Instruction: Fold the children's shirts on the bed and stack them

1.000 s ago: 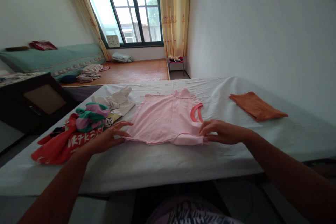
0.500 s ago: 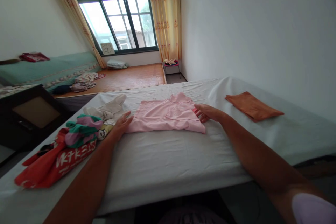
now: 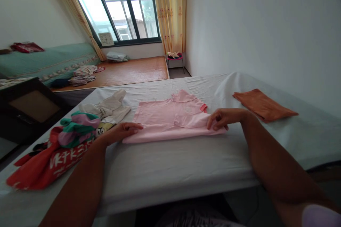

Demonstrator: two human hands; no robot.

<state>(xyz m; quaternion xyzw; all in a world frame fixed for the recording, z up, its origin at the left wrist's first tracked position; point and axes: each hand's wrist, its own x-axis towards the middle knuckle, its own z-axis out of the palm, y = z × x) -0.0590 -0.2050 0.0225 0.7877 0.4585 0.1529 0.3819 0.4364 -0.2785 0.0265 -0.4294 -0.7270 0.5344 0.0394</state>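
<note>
A pink shirt (image 3: 157,111) lies partly folded on the white-sheeted bed, its near side turned over into a long strip. My left hand (image 3: 123,132) is at the strip's left end, with thumb and fingers pinching the cloth. My right hand (image 3: 226,117) grips the strip near its right end, fingers bent down onto the fabric. A small reddish-pink trim shows on the shirt's right side, just beyond my right hand. The shirt's underside is hidden.
To the left lie a red garment with white lettering (image 3: 53,166), a green and purple garment (image 3: 77,129) and an off-white garment (image 3: 113,106). A folded orange-brown cloth (image 3: 263,104) is on the right, near the wall. Behind are a mat-covered bed (image 3: 133,71) and a stool (image 3: 175,56).
My right hand has moved from the shirt's right side down to the near strip. My left hand has shifted onto the strip's left end. The strip now looks longer and straighter.
</note>
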